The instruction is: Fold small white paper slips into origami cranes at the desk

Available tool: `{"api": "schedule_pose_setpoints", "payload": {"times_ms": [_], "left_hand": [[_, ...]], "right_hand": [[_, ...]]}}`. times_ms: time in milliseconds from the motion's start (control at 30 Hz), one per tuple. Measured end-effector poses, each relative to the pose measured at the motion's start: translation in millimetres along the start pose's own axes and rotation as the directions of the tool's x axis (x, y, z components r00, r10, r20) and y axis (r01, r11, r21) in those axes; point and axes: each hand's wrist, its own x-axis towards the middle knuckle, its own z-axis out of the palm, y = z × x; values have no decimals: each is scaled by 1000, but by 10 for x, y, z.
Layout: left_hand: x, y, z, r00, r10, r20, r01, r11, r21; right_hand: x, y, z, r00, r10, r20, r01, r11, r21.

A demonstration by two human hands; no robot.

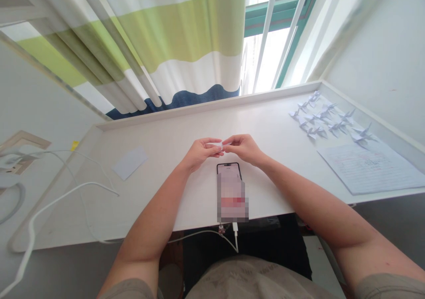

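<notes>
My left hand (199, 152) and my right hand (244, 147) meet over the middle of a white desk (172, 135). Both pinch a small piece of folded white paper (218, 145) between their fingertips. The fingers of each hand are closed on it. Just below the hands a phone (231, 192) lies flat on the desk, its screen blurred out, with a white charging cable (212, 233) plugged into its near end.
Several small folded paper cranes (327, 118) lie at the desk's far right corner beside a lined sheet of paper (370, 167). A small white paper rectangle (130, 162) lies to the left. White cables (59, 199) trail at the left. A striped curtain (172, 42) and window stand behind.
</notes>
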Motion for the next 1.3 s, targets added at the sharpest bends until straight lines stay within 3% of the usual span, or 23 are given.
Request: {"api": "schedule_pose_setpoints", "payload": {"times_ms": [467,800,967,1100,1300], "left_hand": [[8,-3,-34,999,-50,2,50,999,-23],[5,5,10,1000,18,20,-17,999,-30],[9,16,41,999,7,-36,-8,1000,-30],[12,0,56,998,50,-32,-49,999,18],[44,-30,48,993,83,-88,-84,996,-3]], "right_hand": [[-9,19,5,1000,-6,10,6,1000,-23],[43,68,-29,997,-69,-21,70,997,35],[47,43,-33,996,-74,-52,78,994,72],[51,29,-34,994,-45,-101,53,996,78],[20,3,3,999,0,-52,8,988,155]]}}
